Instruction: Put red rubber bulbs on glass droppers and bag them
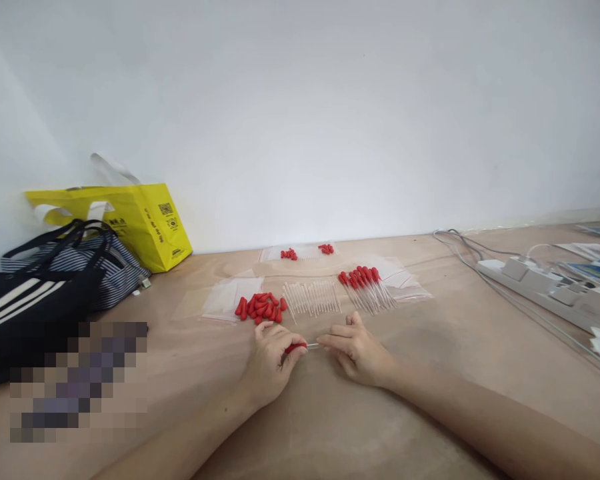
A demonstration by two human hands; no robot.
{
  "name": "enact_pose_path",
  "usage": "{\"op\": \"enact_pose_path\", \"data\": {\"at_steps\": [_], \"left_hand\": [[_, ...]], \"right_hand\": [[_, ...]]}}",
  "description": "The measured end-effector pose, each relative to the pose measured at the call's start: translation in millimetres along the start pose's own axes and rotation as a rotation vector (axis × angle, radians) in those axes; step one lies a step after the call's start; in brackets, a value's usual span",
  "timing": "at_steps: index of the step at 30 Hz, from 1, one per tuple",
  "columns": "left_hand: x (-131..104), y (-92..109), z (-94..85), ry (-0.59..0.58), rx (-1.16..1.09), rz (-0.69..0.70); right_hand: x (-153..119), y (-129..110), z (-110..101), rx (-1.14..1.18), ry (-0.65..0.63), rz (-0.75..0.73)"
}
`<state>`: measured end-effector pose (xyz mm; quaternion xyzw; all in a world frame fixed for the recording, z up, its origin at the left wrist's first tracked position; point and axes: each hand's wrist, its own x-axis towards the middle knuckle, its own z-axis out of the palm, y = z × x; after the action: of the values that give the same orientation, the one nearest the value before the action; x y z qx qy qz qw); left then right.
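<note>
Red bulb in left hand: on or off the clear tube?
Appears on: clear tube meets red bulb with no visible gap, left hand pinching the bulb. How far in: cannot tell.

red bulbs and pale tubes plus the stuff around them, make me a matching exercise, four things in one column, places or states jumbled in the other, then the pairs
Column one
1. bare left hand
2. row of thin pale tubes
3. yellow rectangular shopping bag
4. white oblong power strip

Column two
A. toward the right edge
B. pinching a red teardrop-shaped bulb
C. behind a striped bag
D. immediately right of the loose red bulb pile

Pairs: 1-B, 2-D, 3-C, 4-A
</note>
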<state>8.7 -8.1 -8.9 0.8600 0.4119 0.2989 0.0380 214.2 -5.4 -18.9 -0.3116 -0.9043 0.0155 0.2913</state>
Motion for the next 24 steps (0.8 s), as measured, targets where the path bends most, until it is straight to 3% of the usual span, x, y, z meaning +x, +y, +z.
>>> {"op": "enact_pose_path", "data": {"at_steps": [7, 18, 24], "left_hand": [[-2, 5, -2.6, 0.032, 0.047, 0.108], [-2, 5, -1.5, 0.01, 0.071, 0.112], [1, 5, -7.5, -0.007, 0.086, 0.107]], "right_hand": [[1, -8, 6, 0.006, 0.04, 0.008], [5, -9, 11, 0.008, 0.045, -0.008], [6, -5, 3, -0.006, 0.022, -0.014]]}}
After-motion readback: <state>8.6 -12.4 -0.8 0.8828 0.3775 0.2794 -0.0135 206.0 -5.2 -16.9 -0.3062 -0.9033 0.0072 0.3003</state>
